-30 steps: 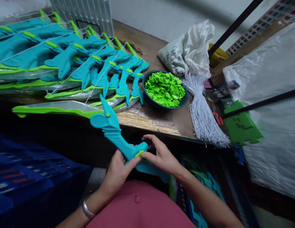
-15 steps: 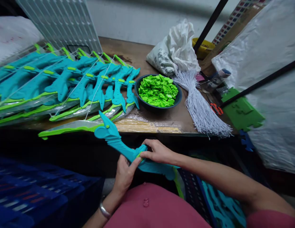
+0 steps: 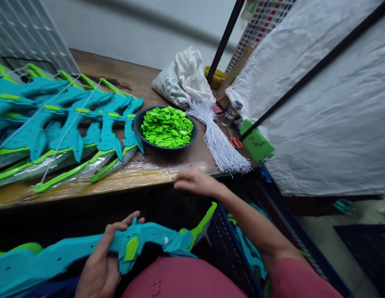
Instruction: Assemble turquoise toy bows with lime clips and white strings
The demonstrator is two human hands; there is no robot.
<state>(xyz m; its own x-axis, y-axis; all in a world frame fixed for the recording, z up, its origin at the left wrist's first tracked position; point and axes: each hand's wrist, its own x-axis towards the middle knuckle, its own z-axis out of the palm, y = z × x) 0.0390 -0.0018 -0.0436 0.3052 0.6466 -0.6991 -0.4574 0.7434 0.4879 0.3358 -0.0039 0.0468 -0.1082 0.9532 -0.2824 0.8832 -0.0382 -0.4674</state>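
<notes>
Closest to us, over our lap and the pink shirt [image 3: 183,281], our left hand [image 3: 101,265] is grasping a teal toy bow [image 3: 87,250] around its middle, fingers curled over the top edge and thumb underneath. A bright green tab [image 3: 131,248] sits on the bow just to the right of that hand, and the bow runs from the lower left corner across to a green tip [image 3: 205,221] that pokes up on the right, below our other arm. Our right hand [image 3: 194,182] is well apart from the bow, stretched forward to the front edge of the bench [image 3: 130,182]; its fingers look loosely bent and resting on the edge, and we see nothing held in it.

Just beyond that hand lies a bundle of white strings [image 3: 219,142], fanned toward us. To its left stands a dark bowl [image 3: 139,124] heaped with small green pieces [image 3: 167,126]. Left of the bowl, a row of finished bows [image 3: 65,124] in clear plastic overlaps across the bench, each strung with a thin white line. Small scissors with orange handles [image 3: 236,143] lie right of the strings, beside a green foam sheet [image 3: 257,145].

Farther back, a crumpled white bag [image 3: 183,80] rests near the wall, and a white wire grid [image 3: 27,35] leans at the far left.
</notes>
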